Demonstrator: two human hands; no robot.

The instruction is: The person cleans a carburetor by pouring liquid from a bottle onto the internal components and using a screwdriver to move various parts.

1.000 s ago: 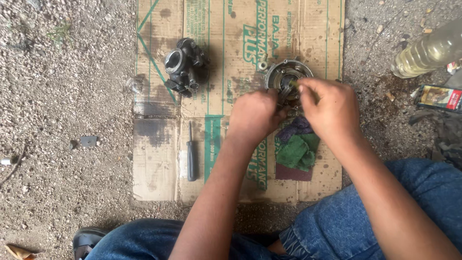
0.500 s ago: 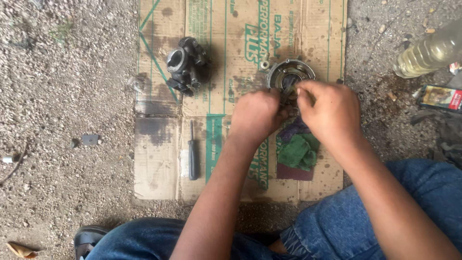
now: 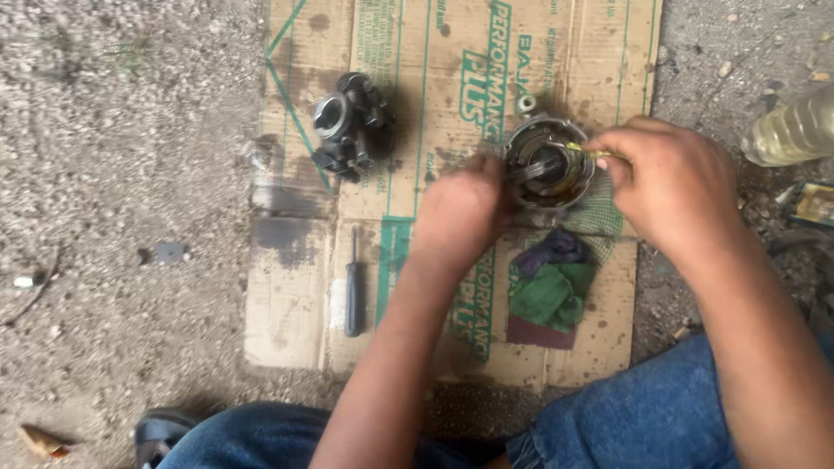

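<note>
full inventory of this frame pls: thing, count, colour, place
round metal part: 1, grey with oily rim, upper right of cardboard, under both hands
thin tool: 1, yellowish, in the right hand, tip at the round part's rim
small ring: 1, pale metal, just above the round part
dark engine part: 1, black and grey, upper left of cardboard
screwdriver: 1, black handle, lower left of cardboard
rags: a bunch, green, purple and maroon, below the round part
cardboard: 1 flattened sheet, brown with green print, stained, on gravel
bottle: 1, clear with yellowish liquid, right edge
left hand: on the round part's left side
right hand: pinching the thin tool
jeans: blue, bottom edge
</note>
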